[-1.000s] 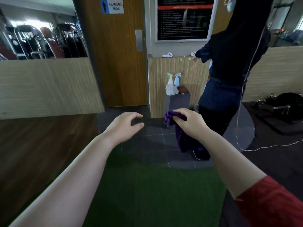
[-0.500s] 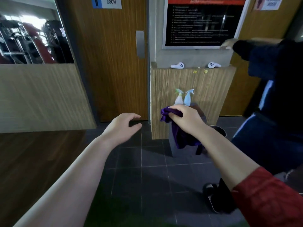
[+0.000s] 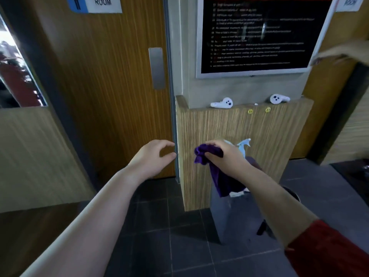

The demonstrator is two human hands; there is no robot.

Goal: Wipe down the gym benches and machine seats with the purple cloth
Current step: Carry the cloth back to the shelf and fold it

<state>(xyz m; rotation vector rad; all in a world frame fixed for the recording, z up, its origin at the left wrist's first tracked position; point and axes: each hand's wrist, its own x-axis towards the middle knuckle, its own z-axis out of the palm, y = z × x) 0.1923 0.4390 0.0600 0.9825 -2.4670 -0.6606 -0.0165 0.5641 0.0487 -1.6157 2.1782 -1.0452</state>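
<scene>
The right hand (image 3: 223, 156) grips the bunched purple cloth (image 3: 221, 176), which hangs toward six o'clock, while at nine o'clock the left hand (image 3: 151, 158) holds nothing, fingers loosely curled.

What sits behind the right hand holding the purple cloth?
Behind the right hand and the purple cloth, pale spray-bottle triggers poke out above a grey container against the wood-panelled column. The hand and cloth cover the bottles' bodies and the container's top.
</scene>
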